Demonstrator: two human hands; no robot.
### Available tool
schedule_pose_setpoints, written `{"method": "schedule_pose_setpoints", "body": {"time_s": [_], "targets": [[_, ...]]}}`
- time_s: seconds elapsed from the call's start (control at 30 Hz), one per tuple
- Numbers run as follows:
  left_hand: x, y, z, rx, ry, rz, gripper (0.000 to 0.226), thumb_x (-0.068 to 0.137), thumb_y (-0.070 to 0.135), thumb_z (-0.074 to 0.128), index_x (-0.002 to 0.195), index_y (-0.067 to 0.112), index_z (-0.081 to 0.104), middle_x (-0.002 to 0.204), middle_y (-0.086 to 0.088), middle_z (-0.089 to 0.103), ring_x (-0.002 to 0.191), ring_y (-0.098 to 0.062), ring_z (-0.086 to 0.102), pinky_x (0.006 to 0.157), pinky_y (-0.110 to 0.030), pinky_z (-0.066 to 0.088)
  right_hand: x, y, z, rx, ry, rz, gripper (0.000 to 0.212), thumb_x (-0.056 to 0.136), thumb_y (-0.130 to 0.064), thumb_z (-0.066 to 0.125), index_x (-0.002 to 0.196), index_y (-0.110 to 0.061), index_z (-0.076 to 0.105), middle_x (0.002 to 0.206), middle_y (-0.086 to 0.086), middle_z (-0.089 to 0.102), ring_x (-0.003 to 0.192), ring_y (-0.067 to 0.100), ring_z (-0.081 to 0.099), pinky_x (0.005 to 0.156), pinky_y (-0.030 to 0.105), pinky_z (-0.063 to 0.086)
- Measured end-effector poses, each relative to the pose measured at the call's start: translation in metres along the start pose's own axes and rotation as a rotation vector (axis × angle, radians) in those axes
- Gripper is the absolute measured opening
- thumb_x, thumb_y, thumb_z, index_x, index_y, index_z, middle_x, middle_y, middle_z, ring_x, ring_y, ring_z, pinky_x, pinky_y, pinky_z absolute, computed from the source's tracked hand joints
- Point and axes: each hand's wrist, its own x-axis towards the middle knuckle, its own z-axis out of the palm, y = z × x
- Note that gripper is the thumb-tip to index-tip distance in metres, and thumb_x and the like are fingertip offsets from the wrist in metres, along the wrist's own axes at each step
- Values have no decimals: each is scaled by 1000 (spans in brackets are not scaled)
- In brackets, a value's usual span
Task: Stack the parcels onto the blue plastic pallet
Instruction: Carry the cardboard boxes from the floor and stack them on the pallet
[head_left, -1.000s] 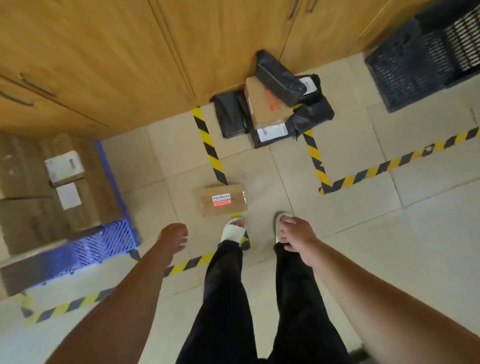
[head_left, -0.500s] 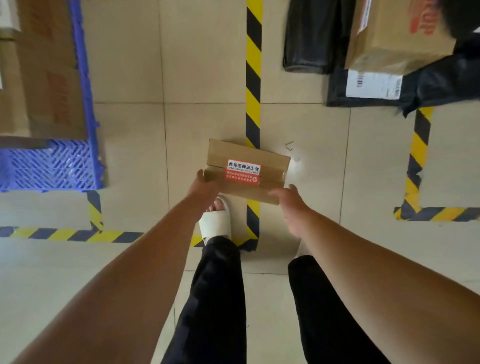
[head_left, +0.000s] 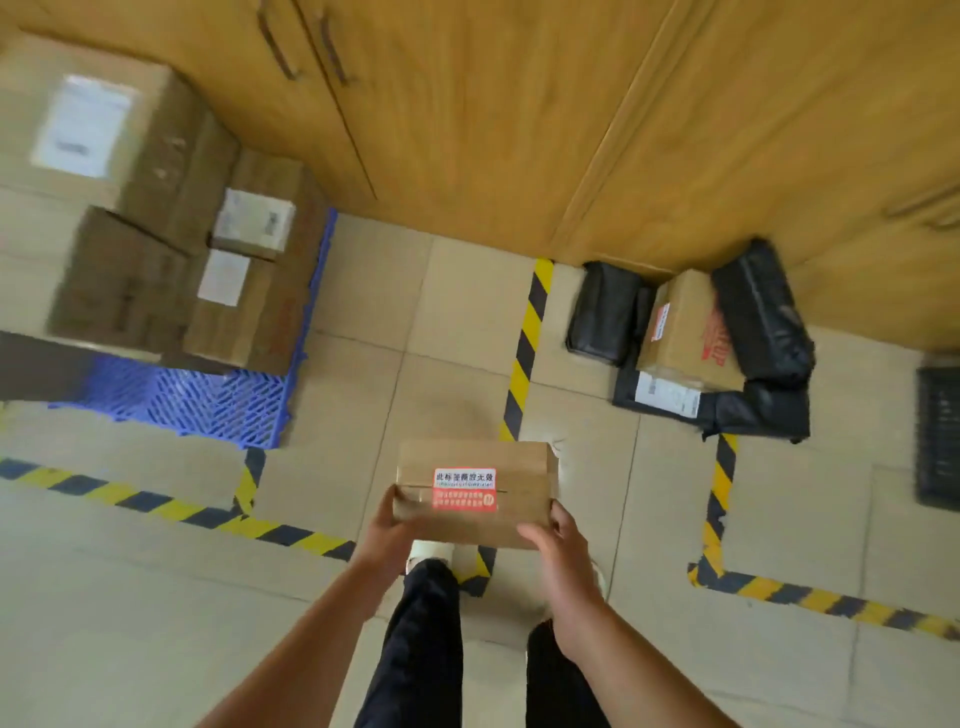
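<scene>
A small cardboard parcel (head_left: 467, 462) with a red and white sticker is held off the floor in front of me. My left hand (head_left: 387, 535) grips its left end and my right hand (head_left: 558, 551) grips its right end. The blue plastic pallet (head_left: 208, 400) lies at the left, carrying several stacked cardboard boxes (head_left: 156, 249) with white labels. A pile of parcels sits at the right by the cabinets: black plastic bags (head_left: 602, 317) and a brown box (head_left: 685, 338).
Yellow and black floor tape (head_left: 524, 353) marks zones on the tiled floor. Wooden cabinets (head_left: 519, 130) run along the back. A dark crate (head_left: 940, 436) stands at the far right edge. My legs and white slippers are below the parcel.
Both hands reached down, took the small parcel by its ends and lifted it off the floor. The view has swung up and left, showing the pallet and cabinets.
</scene>
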Motion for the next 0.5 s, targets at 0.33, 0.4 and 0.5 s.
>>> {"method": "schedule_pose_setpoints", "body": {"time_s": [0.33,0.4,0.5], "targets": [[-267,124,-101,-241,13,200,38,96,4,51,133,14,50,109,-7,62,86,-9,56,64,-21,42,-225,-155,20,-130,-9,-187,19,95,-26,57,114,-29,59,110,-3,62,105,20,54,94,41,42],[-286,136,-124,-299,55,260,35,95,3,52,128,13,48,109,-1,61,88,-7,56,66,-21,39,-243,-171,36,-108,-29,-210,16,94,-26,59,110,-31,57,105,-6,61,96,15,55,99,45,44],[-304,153,-152,-377,84,306,38,93,7,56,128,19,47,114,1,61,91,-8,57,67,-24,39,-261,-187,59,-104,-69,-260,13,95,-23,59,106,-29,59,101,-7,61,89,10,56,95,44,47]]}}
